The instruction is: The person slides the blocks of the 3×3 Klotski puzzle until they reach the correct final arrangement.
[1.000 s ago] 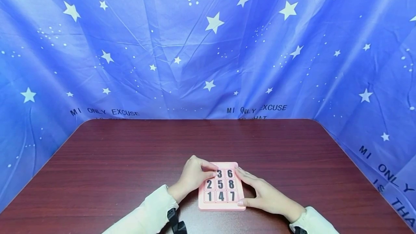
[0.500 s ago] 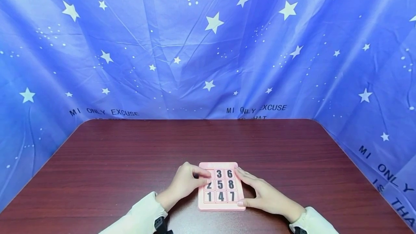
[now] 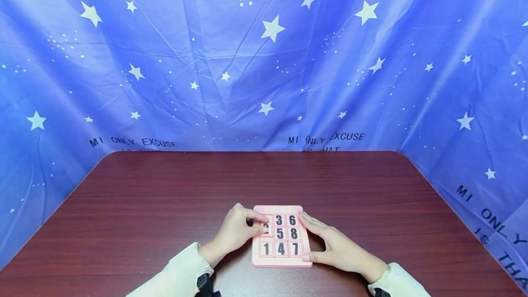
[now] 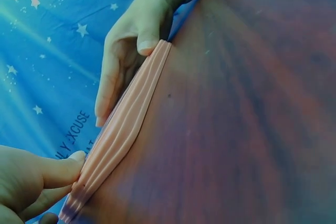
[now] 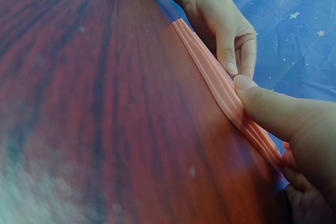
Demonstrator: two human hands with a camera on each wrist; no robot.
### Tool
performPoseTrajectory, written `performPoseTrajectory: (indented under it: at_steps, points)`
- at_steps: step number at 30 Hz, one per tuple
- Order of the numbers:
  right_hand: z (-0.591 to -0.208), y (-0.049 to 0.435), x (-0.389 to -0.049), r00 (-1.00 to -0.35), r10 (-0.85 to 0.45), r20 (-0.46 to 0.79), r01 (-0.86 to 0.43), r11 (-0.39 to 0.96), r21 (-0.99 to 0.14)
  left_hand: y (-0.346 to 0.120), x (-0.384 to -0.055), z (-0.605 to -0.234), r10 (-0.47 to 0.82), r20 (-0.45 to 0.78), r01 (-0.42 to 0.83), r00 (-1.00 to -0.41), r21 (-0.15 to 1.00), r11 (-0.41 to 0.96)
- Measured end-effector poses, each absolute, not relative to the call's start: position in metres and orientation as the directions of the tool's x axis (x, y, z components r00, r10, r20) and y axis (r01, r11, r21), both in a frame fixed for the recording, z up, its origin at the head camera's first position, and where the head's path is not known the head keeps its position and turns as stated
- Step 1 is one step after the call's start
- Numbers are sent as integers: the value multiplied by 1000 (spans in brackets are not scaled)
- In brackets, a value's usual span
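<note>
A pink number slide puzzle [image 3: 280, 262] lies flat on the table in the head view. My left hand [image 3: 232, 230] reaches over its left side, thumb and index finger pinching the 2 tile [image 3: 266, 232], whose digit is partly hidden. That tile sits slightly above its row, with a gap over the 1 tile [image 3: 266, 249]. Along the right edge my right hand [image 3: 340, 250] grips the frame, thumb at the lower right corner and fingers near the upper one. Both wrist views show the puzzle's ridged pink side [image 4: 123, 124] edge-on, its face hidden.
The dark red wood-grain table [image 3: 165, 196] extends around the puzzle. A blue star-printed curtain [image 3: 231, 58] hangs behind the table and along its sides. Black straps [image 3: 204, 283] sit at the cuffs of the pale sleeves [image 3: 177, 269].
My left hand has moved left from the 3 tile to the left column. The 2 tile has slid slightly away from me, opening a gap above the 1. My right hand stays put.
</note>
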State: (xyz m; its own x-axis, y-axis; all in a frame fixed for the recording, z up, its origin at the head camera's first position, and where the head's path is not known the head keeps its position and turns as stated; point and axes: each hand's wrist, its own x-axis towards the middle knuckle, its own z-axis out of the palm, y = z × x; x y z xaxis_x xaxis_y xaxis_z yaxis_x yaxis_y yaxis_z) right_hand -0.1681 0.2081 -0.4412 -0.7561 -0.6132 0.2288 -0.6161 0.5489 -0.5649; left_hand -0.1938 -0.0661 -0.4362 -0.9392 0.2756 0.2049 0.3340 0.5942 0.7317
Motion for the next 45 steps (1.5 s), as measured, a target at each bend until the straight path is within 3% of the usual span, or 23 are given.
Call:
performPoseTrajectory:
  at_steps: [20,45]
  points:
    - [-441,209,-168,-755,-617,224,-617,552,-561,-62,-206,-437,212,226,307,-951,770,559]
    - [-440,209,-168,-769,-606,202,-597,568,-566,-70,-158,-428,328,150,308,-933,803,510]
